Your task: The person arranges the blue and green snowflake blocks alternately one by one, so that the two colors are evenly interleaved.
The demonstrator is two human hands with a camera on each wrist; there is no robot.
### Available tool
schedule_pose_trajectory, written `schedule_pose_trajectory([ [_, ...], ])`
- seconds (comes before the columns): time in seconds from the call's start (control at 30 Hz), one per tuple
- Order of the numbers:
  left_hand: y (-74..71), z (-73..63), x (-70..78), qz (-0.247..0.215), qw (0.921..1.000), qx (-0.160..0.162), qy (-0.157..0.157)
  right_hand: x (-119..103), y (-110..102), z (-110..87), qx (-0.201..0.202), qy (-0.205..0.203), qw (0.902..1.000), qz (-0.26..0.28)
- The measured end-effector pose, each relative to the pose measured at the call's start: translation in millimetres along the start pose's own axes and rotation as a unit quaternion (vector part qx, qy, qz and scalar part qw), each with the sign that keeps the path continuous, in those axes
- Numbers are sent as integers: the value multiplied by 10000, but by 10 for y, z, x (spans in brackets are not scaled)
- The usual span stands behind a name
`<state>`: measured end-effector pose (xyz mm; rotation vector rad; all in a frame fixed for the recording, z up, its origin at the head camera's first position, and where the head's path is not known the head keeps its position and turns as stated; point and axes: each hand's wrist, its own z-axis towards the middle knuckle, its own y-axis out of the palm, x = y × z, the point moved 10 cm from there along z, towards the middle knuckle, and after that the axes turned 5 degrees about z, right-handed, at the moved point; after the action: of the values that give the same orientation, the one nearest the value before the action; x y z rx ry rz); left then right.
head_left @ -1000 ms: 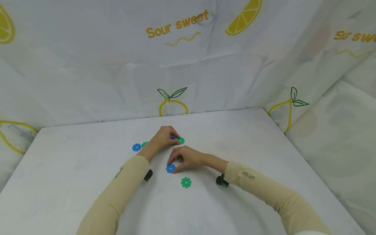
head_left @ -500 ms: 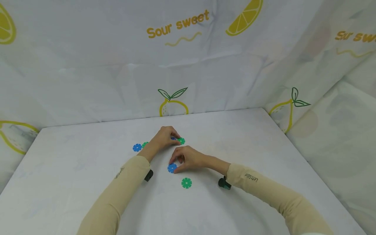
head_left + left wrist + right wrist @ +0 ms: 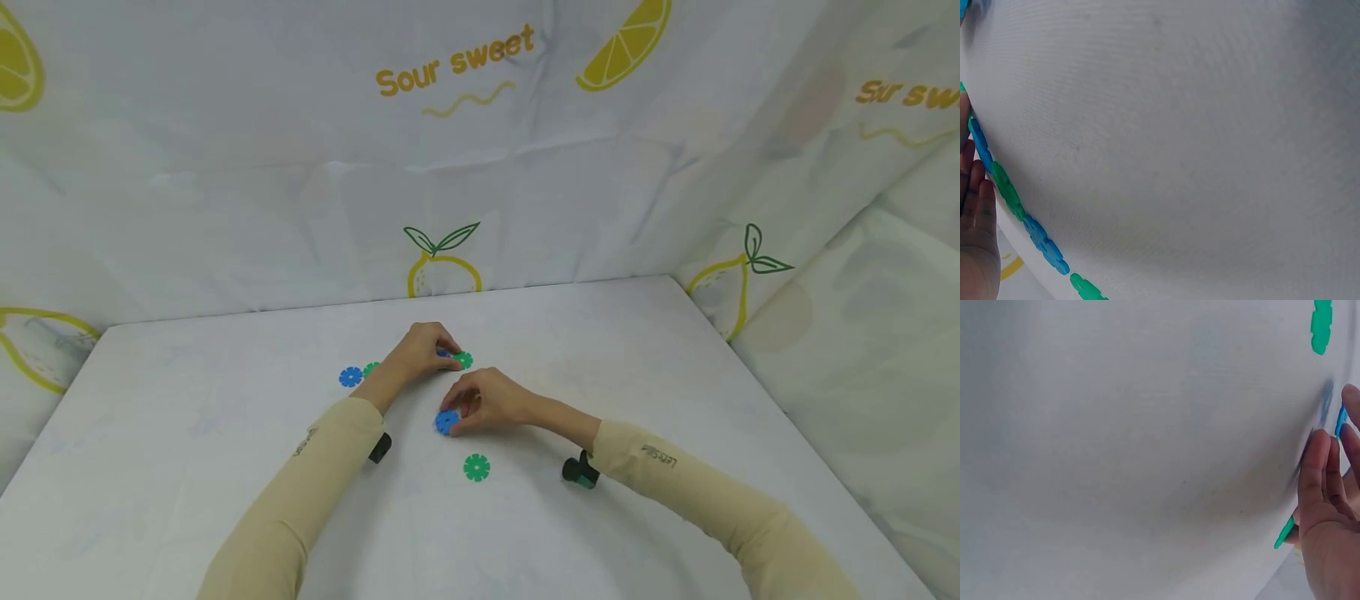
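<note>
My right hand point(image 3: 491, 398) pinches a blue notched disc point(image 3: 447, 422) by its edge, between thumb and fingers. The disc is tilted and just above the white table; in the right wrist view only a sliver of this blue disc point(image 3: 1340, 420) shows. Farther back, my left hand point(image 3: 422, 348) holds a green notched disc point(image 3: 463, 360) at the right end of a row, with thumb and fingertips at its edge. A blue disc point(image 3: 981, 145) adjoins it, followed by a green disc point(image 3: 1007, 190), a blue disc point(image 3: 1046, 244) and a green disc point(image 3: 1087, 289). My left arm covers part of this row in the head view.
A loose green disc point(image 3: 476, 467) lies flat on the white table point(image 3: 225, 467), nearer than my right hand. At the row's left end sits a blue disc point(image 3: 350, 377). A lemon-printed white cloth point(image 3: 300, 217) stands behind the table and along its right side.
My right hand has moved slightly right and away, lifting the blue disc off the table and tilting it. My left hand and the row of discs have stayed in place.
</note>
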<state>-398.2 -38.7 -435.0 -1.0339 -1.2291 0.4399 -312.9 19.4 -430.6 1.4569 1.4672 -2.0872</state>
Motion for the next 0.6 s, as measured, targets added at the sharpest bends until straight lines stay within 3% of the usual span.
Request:
schedule_pose_trajectory([
  [0.27, 3, 0, 10, 67, 10000, -3, -38, 67, -168, -156, 634, 331, 9967, 393],
  [0.6, 33, 11, -12, 43, 9999, -44, -124, 201, -563, -383, 1654, 976, 9777, 853],
])
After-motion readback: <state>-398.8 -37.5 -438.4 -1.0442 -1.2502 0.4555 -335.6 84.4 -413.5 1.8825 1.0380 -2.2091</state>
